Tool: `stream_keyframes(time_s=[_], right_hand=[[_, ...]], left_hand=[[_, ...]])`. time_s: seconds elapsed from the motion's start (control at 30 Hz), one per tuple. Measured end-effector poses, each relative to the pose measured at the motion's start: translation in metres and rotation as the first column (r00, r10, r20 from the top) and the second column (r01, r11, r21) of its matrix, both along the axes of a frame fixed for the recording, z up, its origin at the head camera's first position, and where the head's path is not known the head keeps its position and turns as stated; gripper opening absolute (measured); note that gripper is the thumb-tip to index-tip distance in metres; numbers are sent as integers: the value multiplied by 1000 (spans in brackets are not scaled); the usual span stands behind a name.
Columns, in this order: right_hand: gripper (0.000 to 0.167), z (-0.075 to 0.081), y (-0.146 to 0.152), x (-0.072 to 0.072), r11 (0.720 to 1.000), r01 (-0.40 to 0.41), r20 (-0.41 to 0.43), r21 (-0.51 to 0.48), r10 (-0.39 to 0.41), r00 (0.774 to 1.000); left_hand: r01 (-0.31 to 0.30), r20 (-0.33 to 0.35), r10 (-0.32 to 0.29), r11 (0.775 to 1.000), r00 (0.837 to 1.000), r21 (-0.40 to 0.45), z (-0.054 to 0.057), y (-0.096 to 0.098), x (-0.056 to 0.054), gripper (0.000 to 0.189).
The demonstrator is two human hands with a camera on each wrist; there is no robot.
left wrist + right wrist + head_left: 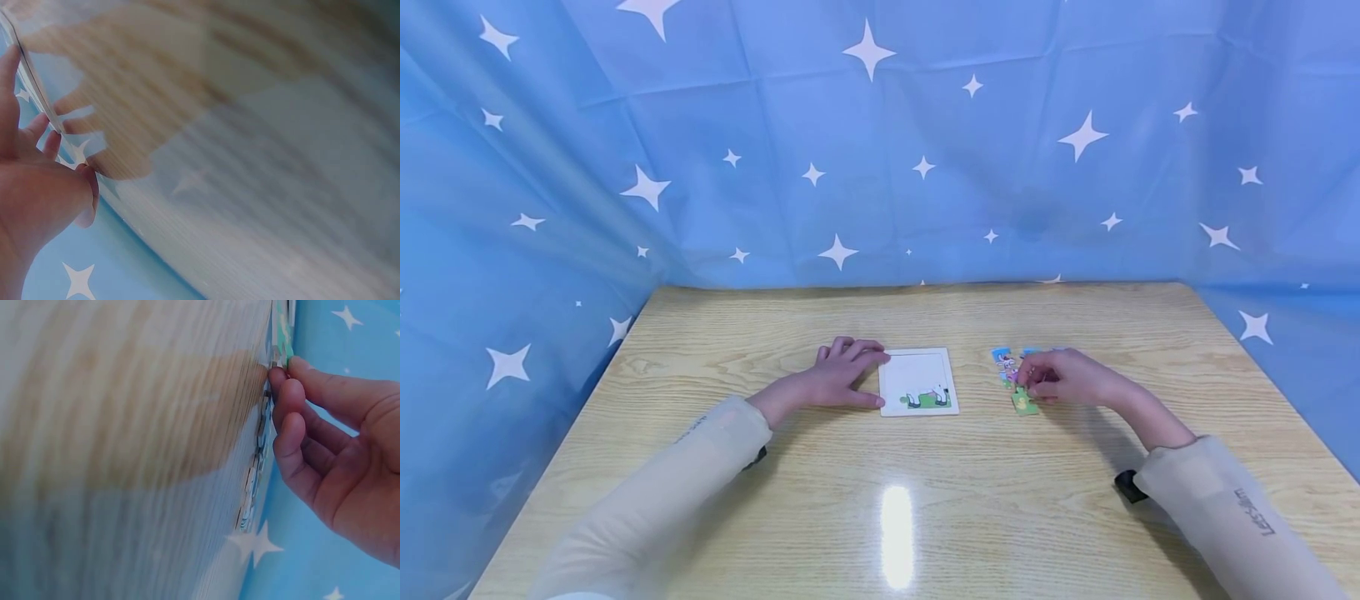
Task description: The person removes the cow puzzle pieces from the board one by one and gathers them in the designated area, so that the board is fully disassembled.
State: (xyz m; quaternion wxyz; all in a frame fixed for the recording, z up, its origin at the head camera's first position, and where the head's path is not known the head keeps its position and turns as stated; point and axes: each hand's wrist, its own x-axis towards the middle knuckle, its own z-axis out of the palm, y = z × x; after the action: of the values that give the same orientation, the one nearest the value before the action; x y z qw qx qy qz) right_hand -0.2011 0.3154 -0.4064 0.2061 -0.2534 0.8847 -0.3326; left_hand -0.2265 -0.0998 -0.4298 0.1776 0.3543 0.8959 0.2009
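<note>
A white puzzle tray point(917, 358) lies on the wooden table, with a white-and-green picture section showing an animal's legs point(927, 397) in its lower right part. Along the tray's left edge, my left hand point(847, 377) touches with spread thumb and fingers; the left wrist view shows this hand point(44, 181) at the tray's edge point(34, 81). My right hand point(1063, 377) pinches a green puzzle piece point(1023, 403) with a yellow figure on it. From the side, the right wrist view has thumb and finger of that hand point(337, 431) on the green piece point(283, 337).
Several colourful puzzle pieces point(1002, 357) lie just beyond and beside the right hand, partly hidden by it. A blue curtain with white stars point(880, 167) hangs behind and along the sides of the table point(820, 508).
</note>
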Motion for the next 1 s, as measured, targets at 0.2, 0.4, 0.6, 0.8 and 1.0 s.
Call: stream_keyframes(time_s=[0.2,0.4,0.6,0.8,1.0], right_hand=[[5,-1,1,0,1000,4,22,-7,-3,1000],[7,-3,-1,1,1000,12,56,-7,-11,998],[7,-4,0,3,1000,10,22,-3,-10,1000],[6,-2,-4,3,1000,-17,-58,-6,17,998],[5,-1,-12,5,998,-40,-26,-48,39,999]], left_hand=[[-2,5,2,1000,1000,5,0,1,0,78],[2,2,-2,1000,1000,7,-3,1,-1,78],[5,-1,-5,1000,1000,-1,-3,1,-1,78],[1,-19,-1,1000,1000,-14,-2,1,-2,79],[0,-13,-1,1000,1000,-21,-5,0,-3,80]])
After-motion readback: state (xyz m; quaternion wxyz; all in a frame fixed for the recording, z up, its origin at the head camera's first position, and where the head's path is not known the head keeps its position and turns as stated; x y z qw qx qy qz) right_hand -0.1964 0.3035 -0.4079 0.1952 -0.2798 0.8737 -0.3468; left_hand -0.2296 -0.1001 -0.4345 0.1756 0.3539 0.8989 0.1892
